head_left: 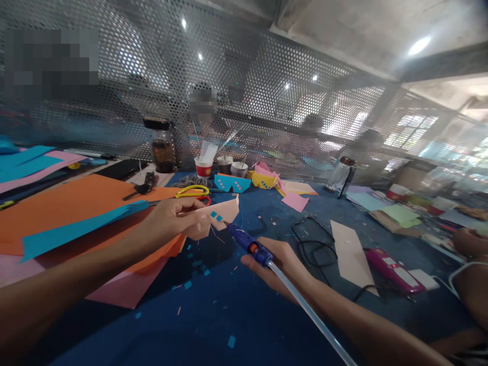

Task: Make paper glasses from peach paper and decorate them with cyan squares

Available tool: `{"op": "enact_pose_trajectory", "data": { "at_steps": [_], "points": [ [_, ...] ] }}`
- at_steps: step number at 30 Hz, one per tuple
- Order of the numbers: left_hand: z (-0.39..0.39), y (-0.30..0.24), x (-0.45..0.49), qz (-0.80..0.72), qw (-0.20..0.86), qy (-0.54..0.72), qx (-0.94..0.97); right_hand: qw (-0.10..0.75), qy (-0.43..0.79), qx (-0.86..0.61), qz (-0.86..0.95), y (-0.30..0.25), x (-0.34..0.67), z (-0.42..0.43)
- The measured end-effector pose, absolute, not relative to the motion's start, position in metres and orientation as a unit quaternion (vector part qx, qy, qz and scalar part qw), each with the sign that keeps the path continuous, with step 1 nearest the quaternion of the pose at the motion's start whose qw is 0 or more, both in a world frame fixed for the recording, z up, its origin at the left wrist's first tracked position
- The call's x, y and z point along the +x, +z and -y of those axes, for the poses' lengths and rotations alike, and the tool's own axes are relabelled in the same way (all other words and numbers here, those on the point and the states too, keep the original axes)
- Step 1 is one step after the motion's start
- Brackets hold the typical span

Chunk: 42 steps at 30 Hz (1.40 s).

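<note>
My left hand (177, 216) pinches a folded pale peach paper piece (227, 207) above the table. Small blue paper squares (215, 216) sit on its face. In my right hand (280, 256) is a blue hot glue gun (247, 243), its nozzle at the lower edge of the paper, near the squares; I cannot tell if it touches. A clear glue stick (305, 305) runs out of its back end. Scattered blue paper bits (196, 264) lie on the table below. Behind the hands stand a blue paper cutout (232, 183) and a yellow one (264, 180), both with small squares on them.
Orange sheets (95, 198) and yellow-handled scissors (193, 191) lie left. Paper cups (204, 168) and a dark-lidded jar (163, 147) stand by the perforated metal screen (244, 81). Right are a black cable (314, 244), a magenta power strip (394, 270) and another person's hand (470, 244).
</note>
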<state>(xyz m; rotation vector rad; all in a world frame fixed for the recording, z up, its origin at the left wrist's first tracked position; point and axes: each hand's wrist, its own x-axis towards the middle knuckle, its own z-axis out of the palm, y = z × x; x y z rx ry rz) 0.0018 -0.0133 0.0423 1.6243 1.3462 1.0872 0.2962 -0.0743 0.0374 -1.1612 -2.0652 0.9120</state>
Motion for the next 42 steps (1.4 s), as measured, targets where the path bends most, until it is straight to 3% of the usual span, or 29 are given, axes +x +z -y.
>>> {"op": "enact_pose_trajectory", "data": {
  "at_steps": [42],
  "points": [
    [0.0124,0.0422,0.0029,-0.524,0.365,0.424,0.642,0.304,0.344,-0.444,0.769,0.0348,0.2947,0.0734]
  ]
}}
